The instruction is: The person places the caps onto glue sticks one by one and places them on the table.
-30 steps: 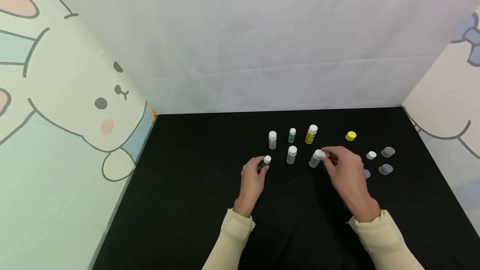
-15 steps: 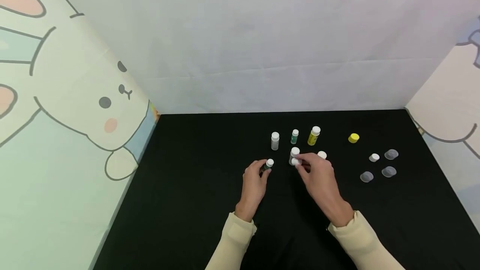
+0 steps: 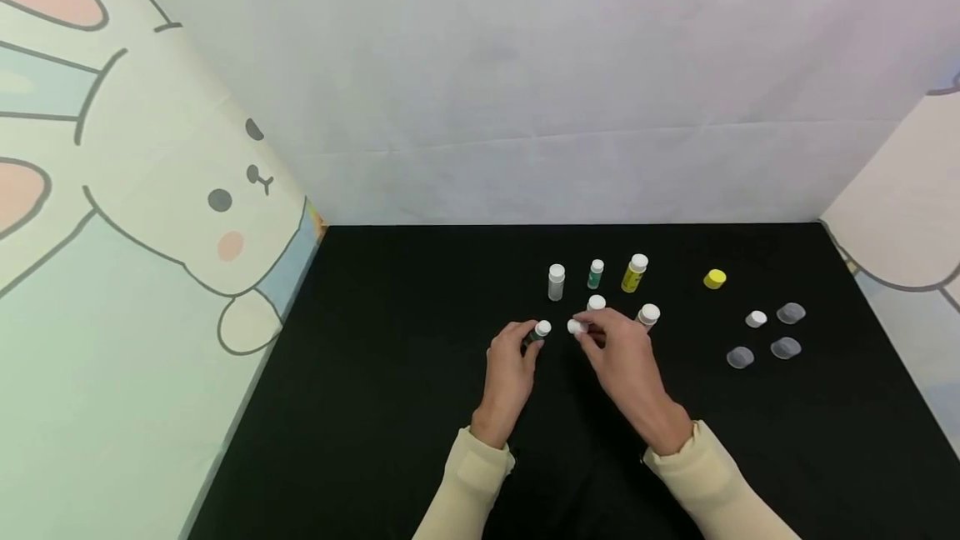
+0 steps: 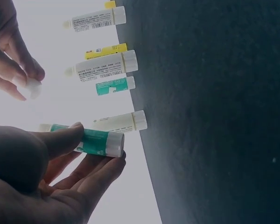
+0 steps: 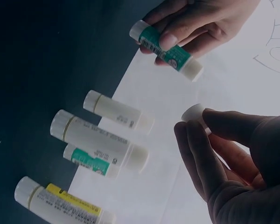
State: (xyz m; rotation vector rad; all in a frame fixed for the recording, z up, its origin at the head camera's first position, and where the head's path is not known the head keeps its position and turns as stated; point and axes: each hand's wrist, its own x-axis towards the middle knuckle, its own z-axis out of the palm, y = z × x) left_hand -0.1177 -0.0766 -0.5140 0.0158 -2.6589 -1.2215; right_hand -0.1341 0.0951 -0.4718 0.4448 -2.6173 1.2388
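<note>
My left hand grips a small glue stick with a green label between thumb and fingers. Its white end points up in the head view. To the right, my right hand pinches a small white cap between thumb and fingertips. The cap is apart from the green glue stick, a short gap away. Behind the right hand stands a white glue stick, mostly hidden in the head view. Another white glue stick is just right of that hand, its lower part covered.
Along the back stand a white glue stick, a green one and a yellow one. At right on the black table lie a yellow cap, a white cap and three translucent caps.
My right hand has moved left, from beside the rightmost white glue stick to near my left hand, carrying the white cap. My left hand holds the green glue stick almost in place.
</note>
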